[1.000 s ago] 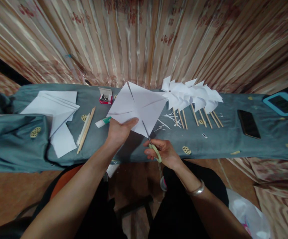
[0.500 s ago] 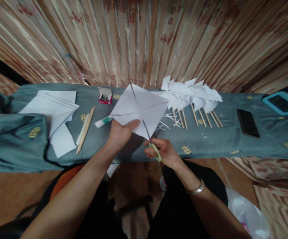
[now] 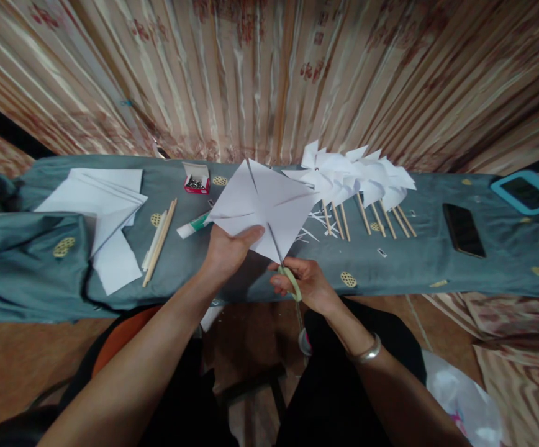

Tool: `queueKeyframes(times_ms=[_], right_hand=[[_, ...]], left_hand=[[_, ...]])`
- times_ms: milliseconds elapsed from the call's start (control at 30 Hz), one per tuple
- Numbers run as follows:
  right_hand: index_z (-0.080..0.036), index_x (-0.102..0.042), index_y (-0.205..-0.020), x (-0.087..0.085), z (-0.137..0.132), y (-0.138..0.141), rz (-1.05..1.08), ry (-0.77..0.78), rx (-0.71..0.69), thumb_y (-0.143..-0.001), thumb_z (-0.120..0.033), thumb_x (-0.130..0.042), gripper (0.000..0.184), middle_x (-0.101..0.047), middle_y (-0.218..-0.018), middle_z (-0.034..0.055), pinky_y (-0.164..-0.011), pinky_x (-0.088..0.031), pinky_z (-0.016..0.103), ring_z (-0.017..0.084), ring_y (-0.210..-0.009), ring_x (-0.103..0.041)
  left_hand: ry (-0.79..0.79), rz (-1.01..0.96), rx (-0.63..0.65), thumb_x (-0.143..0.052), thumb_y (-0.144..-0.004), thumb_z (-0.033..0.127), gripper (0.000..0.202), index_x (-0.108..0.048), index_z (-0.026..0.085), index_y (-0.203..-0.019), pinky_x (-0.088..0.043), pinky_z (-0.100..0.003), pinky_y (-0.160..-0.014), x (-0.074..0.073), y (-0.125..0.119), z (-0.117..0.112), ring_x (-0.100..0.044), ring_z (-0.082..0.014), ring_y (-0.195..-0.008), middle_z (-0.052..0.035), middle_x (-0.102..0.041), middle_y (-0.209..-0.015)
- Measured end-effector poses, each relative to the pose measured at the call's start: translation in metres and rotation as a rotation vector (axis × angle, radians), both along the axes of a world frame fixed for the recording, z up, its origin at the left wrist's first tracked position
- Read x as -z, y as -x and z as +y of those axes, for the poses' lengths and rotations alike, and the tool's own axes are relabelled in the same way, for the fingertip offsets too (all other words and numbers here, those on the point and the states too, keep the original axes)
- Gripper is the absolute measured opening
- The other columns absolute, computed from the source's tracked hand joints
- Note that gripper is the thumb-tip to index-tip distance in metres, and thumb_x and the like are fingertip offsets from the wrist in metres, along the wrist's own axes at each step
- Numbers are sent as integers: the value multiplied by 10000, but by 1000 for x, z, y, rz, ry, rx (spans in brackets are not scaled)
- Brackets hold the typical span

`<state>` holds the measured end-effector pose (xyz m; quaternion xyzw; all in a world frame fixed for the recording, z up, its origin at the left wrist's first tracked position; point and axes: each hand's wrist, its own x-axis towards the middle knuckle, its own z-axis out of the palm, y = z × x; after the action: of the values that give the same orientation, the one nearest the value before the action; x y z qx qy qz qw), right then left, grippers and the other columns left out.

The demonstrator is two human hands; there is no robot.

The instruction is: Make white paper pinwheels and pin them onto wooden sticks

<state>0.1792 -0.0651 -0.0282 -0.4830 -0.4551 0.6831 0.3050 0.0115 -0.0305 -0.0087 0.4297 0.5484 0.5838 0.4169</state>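
A square sheet of white paper [image 3: 279, 192] is held up in front of me, with slits running from its corners toward the middle. My left hand [image 3: 230, 248] grips its lower left edge, the thumb lying on top and the other fingers hidden underneath. In my right hand [image 3: 307, 279] is a pair of scissors [image 3: 292, 282] with pale green handles. Their blades lie along the slit at the paper's near corner. Just left of the paper, a glue tube [image 3: 192, 226] with a green band lies on the cloth.
Paper pinwheels [image 3: 362, 177] on wooden sticks lie to the right, with thin paper strips [image 3: 318, 226] beside them. A phone [image 3: 464, 230] and a blue-framed device [image 3: 530, 191] are farther right. Leftward are a red box of pins [image 3: 197, 180], sticks [image 3: 160, 242] and white sheets [image 3: 106, 186].
The paper and my left hand have shifted very slightly to the right and nearer. The scissors stay at the near corner; their blades look almost unchanged.
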Motion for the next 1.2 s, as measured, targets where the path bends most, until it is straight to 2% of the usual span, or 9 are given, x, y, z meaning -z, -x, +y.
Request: queueKeyframes(times_ms=[433, 700, 967, 1200], right_hand=[[-157, -717, -737, -5, 1, 2, 15, 18, 21, -465, -423, -878, 413, -626, -487, -36, -445, -431, 216, 90, -427, -537], [-159, -728, -747, -3, 0, 1, 20, 19, 51, -454, -416, -885, 420, -632, -483, -38, -436, -436, 212, 91, -426, -547], [-155, -719, -736, -4, 1, 2, 26, 36, 58, -441, -423, -886, 432, -627, -469, -40, -432, -420, 209, 83, -410, -525], [-149, -719, -741, -3, 1, 1, -11, -14, 36, -482, -453, -866, 426, -626, -479, -36, -443, -413, 214, 85, -422, -531]], left_hand=[[-5, -6, 26, -770, -608, 303, 276, -664, 198, -840, -520, -376, -827, -3, -1, -2, -639, -271, -898, -78, -721, -909], [24, -34, 35, -766, -594, 289, 318, -667, 194, -881, -520, -396, -817, -2, -3, -3, -636, -256, -848, -81, -720, -945], [22, -57, 34, -784, -573, 289, 281, -658, 204, -810, -524, -369, -795, -3, -3, -3, -638, -256, -864, -71, -712, -893], [33, -52, 39, -774, -571, 275, 318, -663, 199, -859, -520, -369, -793, -1, -4, -3, -635, -236, -844, -65, -714, -927]])
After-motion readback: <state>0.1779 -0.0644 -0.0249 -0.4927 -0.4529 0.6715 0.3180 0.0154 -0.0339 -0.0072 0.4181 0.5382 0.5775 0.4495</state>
